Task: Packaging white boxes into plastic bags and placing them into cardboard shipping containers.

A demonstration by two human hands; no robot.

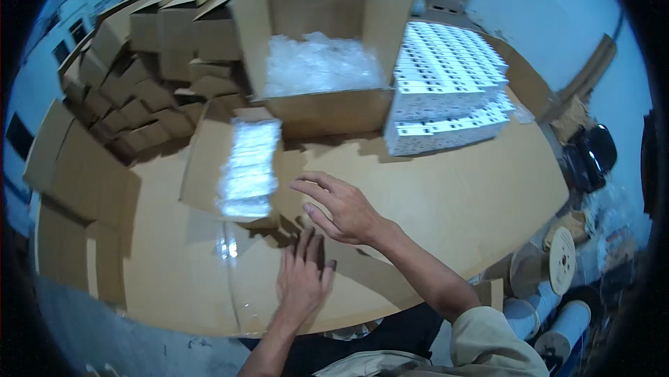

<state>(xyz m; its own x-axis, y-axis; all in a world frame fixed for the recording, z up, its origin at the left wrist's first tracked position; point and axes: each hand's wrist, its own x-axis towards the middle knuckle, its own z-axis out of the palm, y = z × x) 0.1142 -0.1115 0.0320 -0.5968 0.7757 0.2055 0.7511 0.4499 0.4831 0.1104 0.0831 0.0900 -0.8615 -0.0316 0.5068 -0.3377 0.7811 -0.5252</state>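
Observation:
My left hand [302, 274] is low over the cardboard-covered table [418, 217], fingers stretched forward and nothing in them. Above it and to the right hovers my right hand [339, 204], its fingers apart and pointing left, also holding nothing. Just beyond both hands stands a small open carton [202, 157] with a flap spread to the left. A row of clear plastic-wrapped packets [249, 168] fills this carton to the top. My right fingertips are close to its right side, and a gap seems to remain between them.
Behind the small carton stands a large open box [320, 109] with clear plastic packets [320, 63] inside. White small boxes [449, 91] are stacked at the back right. Folded brown cartons [150, 70] pile up at the back left. Spools [561, 260] stand beyond the table's right edge.

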